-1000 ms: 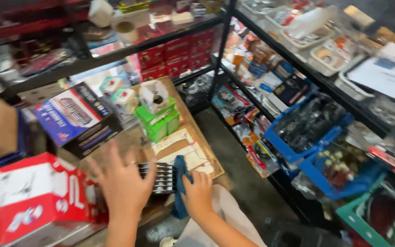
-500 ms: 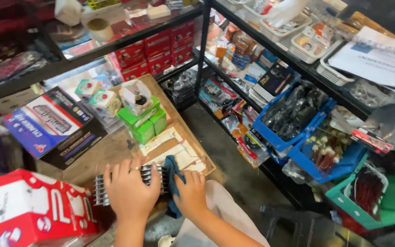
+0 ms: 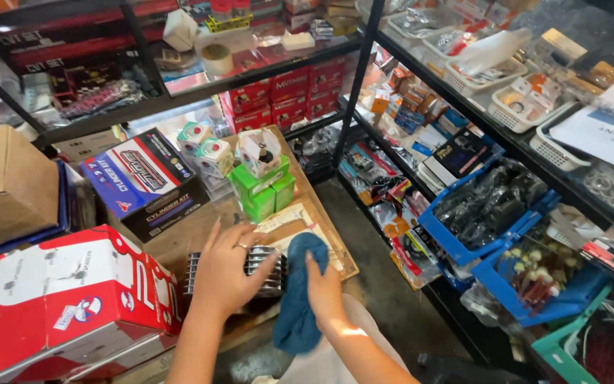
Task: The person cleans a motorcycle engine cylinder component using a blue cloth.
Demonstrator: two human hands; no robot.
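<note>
The left hand (image 3: 227,274) lies spread, fingers splayed and flat, on top of a finned metal cylinder block (image 3: 259,264), pressing on it rather than closing around it; a ring shows on one finger. Just beside it, the right hand (image 3: 323,290) has its fingers pressed against a dark blue cloth (image 3: 298,299), which it holds against the right end of the block; the cloth hangs down below the hand, and whether the fingers curl round it or only push on it is hard to tell from this angle. The block rests on a brown cardboard surface (image 3: 321,235) with some pale paper sheets (image 3: 286,217) lying beyond the hands. Further out on that surface stand green boxes (image 3: 263,192) with a small white open carton (image 3: 259,151) on top, and to their left a blue and black printed box (image 3: 147,181). A large red and white box (image 3: 72,299) sits near the left forearm, with a plain brown cardboard box (image 3: 8,185) behind it. Black metal shelving (image 3: 364,64) rises around, stacked with red boxes (image 3: 289,89); on the right, blue bins (image 3: 463,245) hold dark bagged parts.
</note>
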